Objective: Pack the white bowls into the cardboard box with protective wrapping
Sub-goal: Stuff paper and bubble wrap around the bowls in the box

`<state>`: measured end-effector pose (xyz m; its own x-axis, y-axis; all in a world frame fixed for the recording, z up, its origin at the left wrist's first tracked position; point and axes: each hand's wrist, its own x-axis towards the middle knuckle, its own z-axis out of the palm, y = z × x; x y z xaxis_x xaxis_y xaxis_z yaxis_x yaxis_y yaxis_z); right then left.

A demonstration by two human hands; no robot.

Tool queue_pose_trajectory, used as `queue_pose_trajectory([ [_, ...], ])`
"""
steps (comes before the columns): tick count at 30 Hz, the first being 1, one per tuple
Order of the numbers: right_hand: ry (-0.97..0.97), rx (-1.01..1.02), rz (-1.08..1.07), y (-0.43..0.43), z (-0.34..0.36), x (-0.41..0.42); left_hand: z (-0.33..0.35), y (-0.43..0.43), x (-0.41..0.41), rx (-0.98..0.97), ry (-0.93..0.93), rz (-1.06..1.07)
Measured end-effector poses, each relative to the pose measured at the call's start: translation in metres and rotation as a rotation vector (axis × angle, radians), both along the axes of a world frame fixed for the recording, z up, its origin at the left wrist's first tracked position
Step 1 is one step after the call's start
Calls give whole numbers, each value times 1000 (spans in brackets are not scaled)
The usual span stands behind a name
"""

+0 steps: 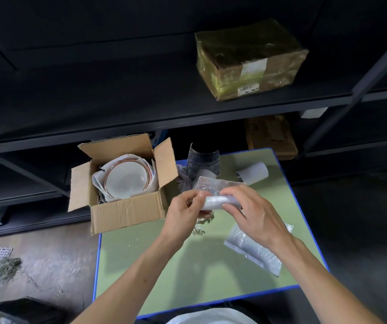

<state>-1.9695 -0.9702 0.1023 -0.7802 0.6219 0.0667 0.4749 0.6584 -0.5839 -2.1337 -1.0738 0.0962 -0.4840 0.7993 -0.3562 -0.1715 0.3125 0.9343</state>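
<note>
White bowls (127, 181) sitting left of hands, fragile, wanting rim-and-base support; both hands (187, 211) (255, 213) pinching light, soft bubble wrap (215, 197).

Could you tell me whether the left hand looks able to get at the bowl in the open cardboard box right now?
Probably not at once: the left hand is gripping bubble wrap with the right hand. Otherwise the cardboard box is open and the bowl lies uncovered.
</note>
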Motion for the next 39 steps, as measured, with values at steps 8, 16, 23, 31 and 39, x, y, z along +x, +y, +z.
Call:
queue_pose_trajectory([
  [8,-27,164,55,-9,9,-8,10,1,8,25,11,25],
  [16,-28,-2,35,-1,17,-14,13,-7,2,100,-4,-86],
  [23,-76,196,93,-6,11,-12,16,-6,-1,71,5,97],
  [31,-21,212,85,0,22,-17,20,-5,-3,130,-39,-13],
  [39,-27,189,69,-4,19,-20,13,-6,-4,146,20,33],
])
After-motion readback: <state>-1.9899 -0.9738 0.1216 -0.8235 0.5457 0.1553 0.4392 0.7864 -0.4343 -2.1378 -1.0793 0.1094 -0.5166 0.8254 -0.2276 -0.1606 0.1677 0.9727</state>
